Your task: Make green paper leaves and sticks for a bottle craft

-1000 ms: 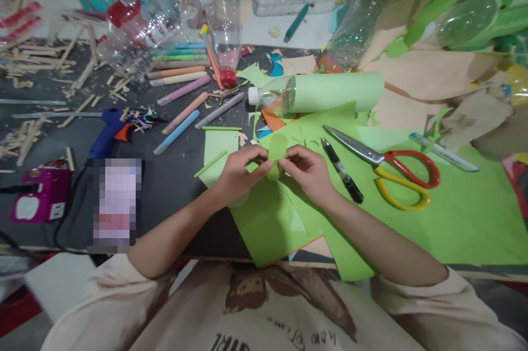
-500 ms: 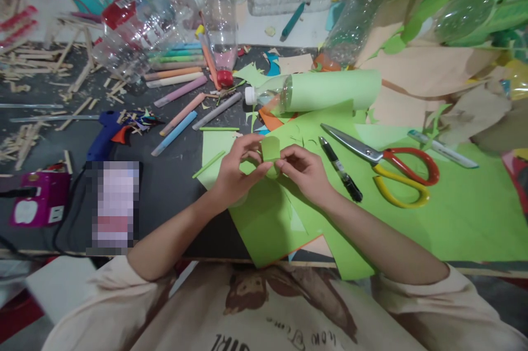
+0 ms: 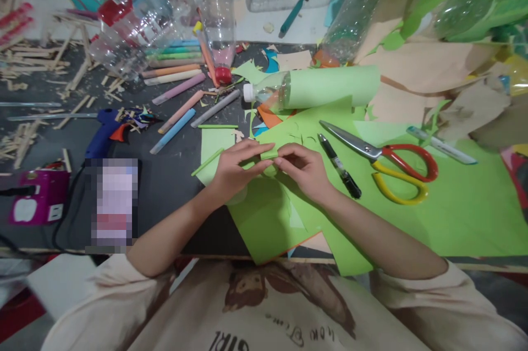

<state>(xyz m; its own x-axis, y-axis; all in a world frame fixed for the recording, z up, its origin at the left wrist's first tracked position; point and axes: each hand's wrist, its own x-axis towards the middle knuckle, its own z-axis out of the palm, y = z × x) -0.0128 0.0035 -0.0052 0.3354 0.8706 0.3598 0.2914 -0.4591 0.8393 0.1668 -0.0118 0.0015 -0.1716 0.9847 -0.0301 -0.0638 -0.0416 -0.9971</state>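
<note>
Between my two hands is a small piece of green paper (image 3: pixel 269 155), folded or rolled narrow and partly hidden by fingers. My left hand (image 3: pixel 236 166) pinches its left side between thumb and fingers. The fingertips of my right hand (image 3: pixel 303 166) close on its right end. Both hands are above large green sheets (image 3: pixel 264 224). Right of my right hand lies a black pen (image 3: pixel 340 166), then scissors (image 3: pixel 371 154) with one red and one yellow handle. Behind the hands, a clear bottle wrapped in light green paper (image 3: pixel 334 87) lies on its side.
A blue glue gun (image 3: pixel 101 133), a phone (image 3: pixel 113 202) and a magenta box (image 3: pixel 39 197) are at the left. Markers (image 3: pixel 177 88), wood sticks (image 3: pixel 35 56) and clear bottles (image 3: pixel 216 10) lie further back. Brown paper (image 3: pixel 437 73) is at the back right.
The green piece stood up as a small square between my fingers and now shows as a narrow strip. My left fingers have come down over it, closer to the thumb.
</note>
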